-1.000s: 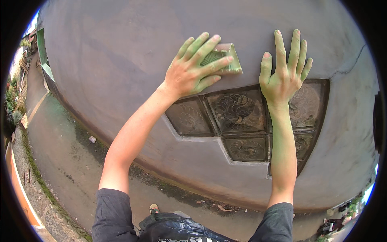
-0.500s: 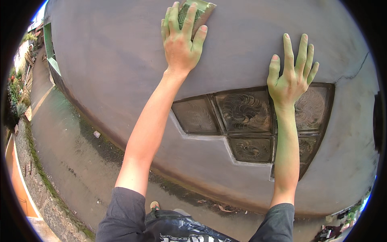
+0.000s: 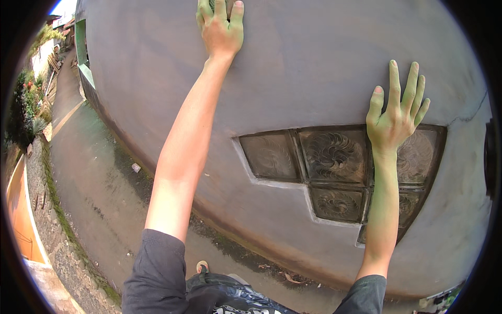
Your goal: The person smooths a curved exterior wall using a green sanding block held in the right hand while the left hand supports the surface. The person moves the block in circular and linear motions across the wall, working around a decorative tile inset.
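Note:
My left hand (image 3: 220, 35) is high on a grey wall (image 3: 314, 89), its fingers laid over a folded piece of green-dusted sandpaper (image 3: 229, 7) pressed to the surface. Most of that sandpaper is hidden by the fingers and cut off by the top edge. Farther right, my right hand (image 3: 393, 118) rests flat with fingers spread and nothing in it, the fingertips on the wall above a stepped window of patterned glass blocks (image 3: 334, 157). Greenish powder coats both hands and the right forearm.
A paved path (image 3: 104, 183) runs along the wall's foot, with a stone (image 3: 136, 167) on it. At far left are plants (image 3: 32, 99) and an orange low wall (image 3: 26, 214). A green-framed opening (image 3: 82, 52) is at the wall's left end. A crack (image 3: 473, 112) marks the right side.
My left hand has slid up and slightly left with the sandpaper, which now shows far less. The right hand keeps its place above the glass blocks; the whole view has shifted.

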Demonstrator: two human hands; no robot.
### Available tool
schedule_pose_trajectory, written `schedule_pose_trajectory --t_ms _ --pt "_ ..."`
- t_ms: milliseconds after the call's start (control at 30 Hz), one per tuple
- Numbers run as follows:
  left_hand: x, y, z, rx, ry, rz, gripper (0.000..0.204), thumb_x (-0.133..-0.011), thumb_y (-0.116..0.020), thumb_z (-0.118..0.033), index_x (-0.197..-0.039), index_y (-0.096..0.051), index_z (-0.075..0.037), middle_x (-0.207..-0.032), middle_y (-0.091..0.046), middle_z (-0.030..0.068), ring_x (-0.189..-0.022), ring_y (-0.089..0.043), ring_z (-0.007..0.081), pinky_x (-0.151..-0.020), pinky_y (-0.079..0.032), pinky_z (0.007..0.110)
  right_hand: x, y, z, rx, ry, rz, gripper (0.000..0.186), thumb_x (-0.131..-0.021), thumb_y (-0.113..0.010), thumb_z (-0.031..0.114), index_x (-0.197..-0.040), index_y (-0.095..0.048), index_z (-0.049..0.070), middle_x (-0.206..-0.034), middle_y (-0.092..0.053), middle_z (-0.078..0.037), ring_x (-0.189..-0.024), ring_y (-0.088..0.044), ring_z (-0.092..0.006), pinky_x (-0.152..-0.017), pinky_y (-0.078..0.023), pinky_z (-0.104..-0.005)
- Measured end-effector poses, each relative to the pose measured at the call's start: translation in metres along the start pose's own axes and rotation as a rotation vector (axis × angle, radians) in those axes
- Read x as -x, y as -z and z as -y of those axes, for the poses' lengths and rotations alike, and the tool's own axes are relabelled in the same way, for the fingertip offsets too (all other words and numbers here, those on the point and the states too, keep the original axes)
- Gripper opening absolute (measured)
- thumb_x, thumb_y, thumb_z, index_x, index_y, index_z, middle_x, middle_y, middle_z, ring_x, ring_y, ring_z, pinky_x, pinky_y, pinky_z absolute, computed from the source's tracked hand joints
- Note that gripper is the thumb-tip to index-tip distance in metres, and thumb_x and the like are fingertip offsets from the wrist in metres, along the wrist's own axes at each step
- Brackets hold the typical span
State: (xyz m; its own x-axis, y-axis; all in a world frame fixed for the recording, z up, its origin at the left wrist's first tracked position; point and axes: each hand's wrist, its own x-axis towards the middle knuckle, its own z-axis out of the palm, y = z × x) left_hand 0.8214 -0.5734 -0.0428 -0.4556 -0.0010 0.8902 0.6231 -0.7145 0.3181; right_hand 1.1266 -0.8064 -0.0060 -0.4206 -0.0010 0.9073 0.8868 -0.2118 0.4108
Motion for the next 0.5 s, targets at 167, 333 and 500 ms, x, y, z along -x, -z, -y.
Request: schedule_pose_trajectory --t_ms 167,333,500 --pt "0.0 -0.006 -0.083 -0.129 0.198 0.006 0.065 -0.109 -0.052 -0.04 -0.168 -0.034 -0.017 -0.167 -0.031 0.0298 -0.153 -0.031 0.0498 -0.126 -0.025 0.059 0.001 -0.002 0.001 0.02 0.011 -0.017 0.052 -0.099 -0.056 0.036 -0.151 -0.061 0.036 -0.168 -0.044 -0.004 -0.154 -0.042 -0.0297 -0.127 -0.025 -0.0612" --pt "0.116 0.031 -0.147 0.231 -0.441 0.25 0.066 -0.096 -0.071 -0.042 -0.158 -0.052 -0.03 -0.165 -0.037 0.0215 -0.153 -0.034 0.0472 -0.125 -0.027 0.062 -0.004 0.001 -0.005 0.017 0.064 0.01 0.056 -0.105 -0.052 0.047 -0.16 -0.047 0.039 -0.172 -0.037 -0.003 -0.157 -0.036 -0.031 -0.126 -0.027 -0.0626" --pt "0.168 0.058 -0.061 0.05 -0.151 0.308 0.064 -0.099 -0.068 -0.042 -0.158 -0.051 -0.024 -0.166 -0.038 0.021 -0.153 -0.035 0.0459 -0.126 -0.027 0.057 -0.02 0.006 -0.003 0.008 0.137 0.016 0.061 -0.108 -0.046 0.059 -0.165 -0.038 0.04 -0.174 -0.03 -0.004 -0.159 -0.031 -0.0329 -0.124 -0.027 -0.0656"
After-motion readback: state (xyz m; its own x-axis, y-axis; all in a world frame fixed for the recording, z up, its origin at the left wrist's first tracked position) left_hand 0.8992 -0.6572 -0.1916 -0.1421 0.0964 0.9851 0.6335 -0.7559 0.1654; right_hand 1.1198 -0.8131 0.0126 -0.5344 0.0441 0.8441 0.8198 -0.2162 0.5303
